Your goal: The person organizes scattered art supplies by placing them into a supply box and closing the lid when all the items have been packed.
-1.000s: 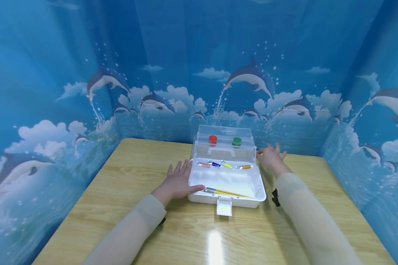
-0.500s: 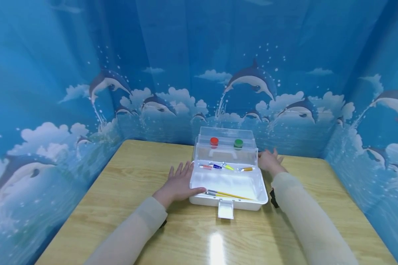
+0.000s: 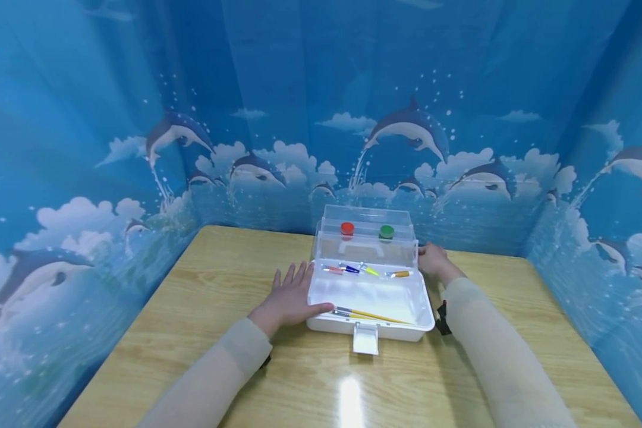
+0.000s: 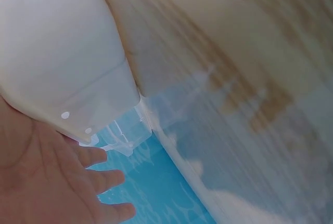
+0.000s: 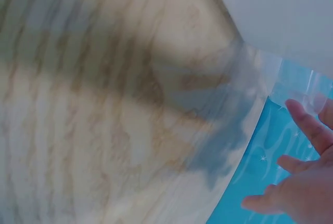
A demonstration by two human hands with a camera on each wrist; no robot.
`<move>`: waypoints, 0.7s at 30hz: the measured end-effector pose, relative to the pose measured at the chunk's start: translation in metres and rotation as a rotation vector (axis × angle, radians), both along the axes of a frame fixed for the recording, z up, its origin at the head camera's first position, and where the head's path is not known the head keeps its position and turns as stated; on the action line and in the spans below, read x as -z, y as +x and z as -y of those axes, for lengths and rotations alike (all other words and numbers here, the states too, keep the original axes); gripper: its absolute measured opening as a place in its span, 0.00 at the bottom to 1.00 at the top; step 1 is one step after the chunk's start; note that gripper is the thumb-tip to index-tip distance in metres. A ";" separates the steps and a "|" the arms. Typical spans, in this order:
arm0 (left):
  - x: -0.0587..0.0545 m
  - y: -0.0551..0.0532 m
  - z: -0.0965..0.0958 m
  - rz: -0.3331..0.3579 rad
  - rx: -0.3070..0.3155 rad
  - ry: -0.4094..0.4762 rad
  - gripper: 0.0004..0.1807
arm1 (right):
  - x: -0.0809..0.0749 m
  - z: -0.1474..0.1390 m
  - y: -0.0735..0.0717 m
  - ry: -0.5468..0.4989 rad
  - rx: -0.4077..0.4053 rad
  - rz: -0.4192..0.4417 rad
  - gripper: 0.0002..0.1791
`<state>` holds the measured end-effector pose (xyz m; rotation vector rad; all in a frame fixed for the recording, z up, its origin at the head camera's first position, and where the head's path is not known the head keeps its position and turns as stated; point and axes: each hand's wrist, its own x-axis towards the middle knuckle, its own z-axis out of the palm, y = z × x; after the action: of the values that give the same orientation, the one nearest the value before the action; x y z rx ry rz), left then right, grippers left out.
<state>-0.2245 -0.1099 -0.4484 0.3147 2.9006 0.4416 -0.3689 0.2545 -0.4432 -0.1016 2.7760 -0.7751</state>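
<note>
A white plastic storage box [image 3: 374, 291] stands with its clear lid [image 3: 369, 215] raised at the back. My left hand [image 3: 288, 298] lies against the box's left side, fingers straight and thumb reaching over the front left corner. At the right edge of the lid, my right hand [image 3: 435, 261] has thumb and index finger [image 5: 307, 122] on either side of the clear plastic, its other fingers partly bent. Several small paint tubes [image 3: 369, 270] and yellow-handled paintbrushes [image 3: 377, 316] lie in the box. A red pot [image 3: 347, 229] and a green pot [image 3: 387, 232] show at the lid.
The box's white latch [image 3: 365, 339] hangs down at its front. Under everything is a wood-grain table [image 3: 235, 255]. A blue curtain [image 3: 278, 71] printed with dolphins closes off the back and both sides.
My right hand's spread fingers have drawn in at the lid's edge. The left hand stays against the box, the lid remains raised, and the whole view has shifted slightly.
</note>
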 end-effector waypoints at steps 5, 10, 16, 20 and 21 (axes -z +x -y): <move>-0.001 0.000 0.000 0.009 -0.002 -0.009 0.62 | 0.002 -0.001 0.000 -0.066 0.039 -0.014 0.27; -0.001 -0.001 -0.001 0.008 -0.007 -0.007 0.62 | 0.004 -0.002 -0.002 -0.115 0.078 -0.007 0.26; 0.001 -0.001 -0.001 0.007 -0.007 -0.002 0.62 | 0.005 0.000 -0.003 -0.155 0.113 -0.032 0.24; 0.001 -0.001 -0.001 0.002 -0.002 -0.002 0.62 | 0.006 0.001 -0.002 -0.188 0.140 -0.053 0.23; 0.001 -0.001 -0.001 0.003 -0.001 -0.005 0.62 | 0.006 0.002 -0.002 -0.198 0.145 -0.059 0.22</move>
<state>-0.2258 -0.1092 -0.4492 0.3111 2.8988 0.4345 -0.3705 0.2528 -0.4488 0.0409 2.7781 -1.0993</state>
